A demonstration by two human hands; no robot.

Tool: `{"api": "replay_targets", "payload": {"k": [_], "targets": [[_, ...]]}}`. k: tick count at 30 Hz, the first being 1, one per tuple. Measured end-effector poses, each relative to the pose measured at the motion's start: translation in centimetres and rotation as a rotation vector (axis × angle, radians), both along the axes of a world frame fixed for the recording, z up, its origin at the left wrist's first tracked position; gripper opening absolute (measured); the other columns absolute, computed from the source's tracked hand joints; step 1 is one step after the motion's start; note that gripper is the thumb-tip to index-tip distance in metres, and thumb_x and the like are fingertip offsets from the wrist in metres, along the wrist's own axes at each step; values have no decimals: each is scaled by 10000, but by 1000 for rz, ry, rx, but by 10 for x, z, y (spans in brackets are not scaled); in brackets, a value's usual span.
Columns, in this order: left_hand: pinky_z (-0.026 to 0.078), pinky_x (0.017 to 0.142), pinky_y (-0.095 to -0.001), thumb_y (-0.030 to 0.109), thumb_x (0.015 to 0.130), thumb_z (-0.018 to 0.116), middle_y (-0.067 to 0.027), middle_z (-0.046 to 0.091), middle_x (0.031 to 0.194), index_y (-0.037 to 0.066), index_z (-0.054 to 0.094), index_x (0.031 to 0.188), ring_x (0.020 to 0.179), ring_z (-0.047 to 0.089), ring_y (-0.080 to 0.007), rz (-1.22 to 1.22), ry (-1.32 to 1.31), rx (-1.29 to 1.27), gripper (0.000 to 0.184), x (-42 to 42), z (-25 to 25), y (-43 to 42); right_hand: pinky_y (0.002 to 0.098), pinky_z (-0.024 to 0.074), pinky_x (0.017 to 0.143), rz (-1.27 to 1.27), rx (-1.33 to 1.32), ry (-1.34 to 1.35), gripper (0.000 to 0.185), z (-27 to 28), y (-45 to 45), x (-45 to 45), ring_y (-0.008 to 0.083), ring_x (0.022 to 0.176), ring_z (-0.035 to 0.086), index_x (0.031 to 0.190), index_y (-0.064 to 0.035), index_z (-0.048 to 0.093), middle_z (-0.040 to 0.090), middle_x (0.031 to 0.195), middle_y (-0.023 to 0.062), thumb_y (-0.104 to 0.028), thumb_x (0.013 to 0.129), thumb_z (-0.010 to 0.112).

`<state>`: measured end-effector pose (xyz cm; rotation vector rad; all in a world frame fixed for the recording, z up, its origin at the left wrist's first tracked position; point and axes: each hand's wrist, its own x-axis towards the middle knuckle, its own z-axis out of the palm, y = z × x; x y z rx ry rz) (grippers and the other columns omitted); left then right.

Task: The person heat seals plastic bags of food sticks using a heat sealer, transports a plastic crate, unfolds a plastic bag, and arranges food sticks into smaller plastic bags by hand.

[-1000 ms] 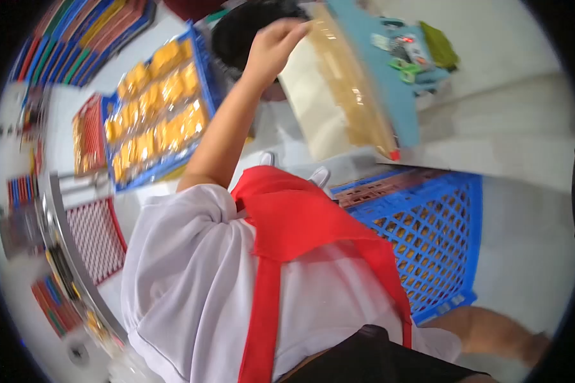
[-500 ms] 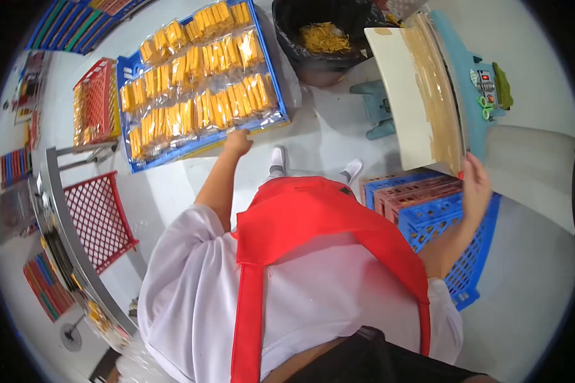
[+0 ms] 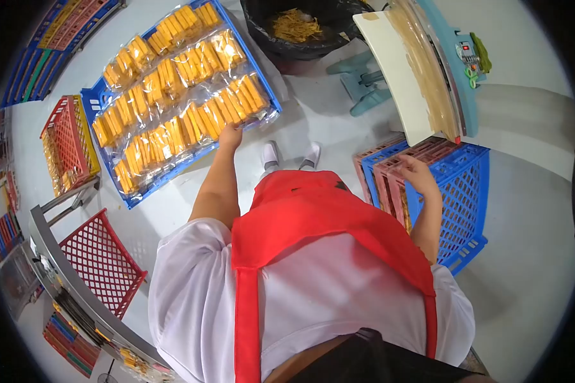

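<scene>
My left hand (image 3: 233,135) was at the near rim of a blue crate (image 3: 92,96), close to its right corner. The fingertips were hidden, so I could not tell how far it was closed, or whether it gripped the rim. My right hand (image 3: 417,173) had come away from the red end piece (image 3: 458,139) of the teal machine (image 3: 469,115). It was open, fingers loosely spread, with nothing visible in it. In my judgement, this left the right hand free while the left attended to the crate.

The crate carried film-wrapped packs of yellow sticks (image 3: 201,121), arranged in three slanted rows. The row nearest me ended just beside my left hand, with loose film overhanging the rim.

Other items: a black-lined bin (image 3: 255,35) holding yellow scraps (image 3: 297,27) stood beyond the crate's right side. The machine had a white board (image 3: 386,70), a tan strip (image 3: 428,83) and a control panel (image 3: 467,54). A red crate (image 3: 76,140) stood on the left.

Obstructions: blue and reddish crates (image 3: 473,191) stood upright near my right hand, partly under the machine. The teal stand feet (image 3: 369,101) projected towards the bin.
</scene>
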<state>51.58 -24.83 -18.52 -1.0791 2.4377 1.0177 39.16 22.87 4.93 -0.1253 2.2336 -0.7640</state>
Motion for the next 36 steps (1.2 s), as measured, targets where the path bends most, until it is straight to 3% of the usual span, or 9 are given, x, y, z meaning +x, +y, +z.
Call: {"api": "replay_targets", "payload": {"k": [4,6,10,13,19,25,30,32,36], "targets": [[423,781,-381,313,751,511,-173,590,918,39,612,890,888,553,-308,-46,-52,-12,323,-3,13,9,291,431,749,-13,0,35,440,-11,14,0,189,831,552,1122,26,470,578,960,150,-155,732,563],[425,780,-380,315,764,470,-170,597,889,65,630,854,868,562,-310,131,-44,-26,310,-6,39,20,294,430,751,-13,-21,7,438,-19,19,0,193,827,552,1120,25,472,578,961,153,-149,727,559],[429,774,-372,274,768,453,-166,600,882,92,630,889,847,569,-311,157,-135,-142,282,-23,15,13,296,428,752,92,-11,-15,425,-38,40,-3,197,829,552,1117,20,474,581,951,156,-145,729,524],[441,725,-359,291,762,497,-153,613,825,59,629,846,797,585,-280,281,66,-193,279,-45,8,17,299,428,752,124,-46,-42,415,-47,48,-8,200,834,554,1111,19,477,582,951,161,-142,730,510],[430,783,-357,246,747,472,-159,599,906,81,604,966,864,565,-301,277,194,-59,304,-99,17,2,298,423,786,138,5,-118,407,-46,35,-23,211,895,556,1109,22,475,568,1005,160,-122,732,525],[390,847,-371,394,698,571,-223,514,1073,16,516,1076,1003,489,-348,589,235,-249,537,-158,-20,-47,300,418,796,66,45,-149,403,-42,6,-46,219,912,551,1099,29,480,564,1019,155,-159,749,546],[387,838,-385,430,697,538,-217,543,1019,-8,569,971,978,504,-343,469,12,-66,518,-173,-42,-86,304,416,800,60,-31,-200,405,-48,-12,-66,225,921,546,1091,33,485,557,1024,167,-182,754,553],[394,817,-389,375,713,521,-225,554,980,-12,593,900,949,516,-345,-10,-144,-246,436,-166,-111,-117,307,417,798,8,-18,-203,405,-38,-33,-81,230,916,547,1090,32,487,559,1017,170,-187,757,554],[386,808,-378,242,741,511,-191,580,877,-6,594,811,909,513,-337,389,271,-181,272,-192,27,-98,302,424,786,2,-148,51,397,-45,-63,-105,219,896,553,1092,27,490,563,1012,165,-190,767,560]]}}
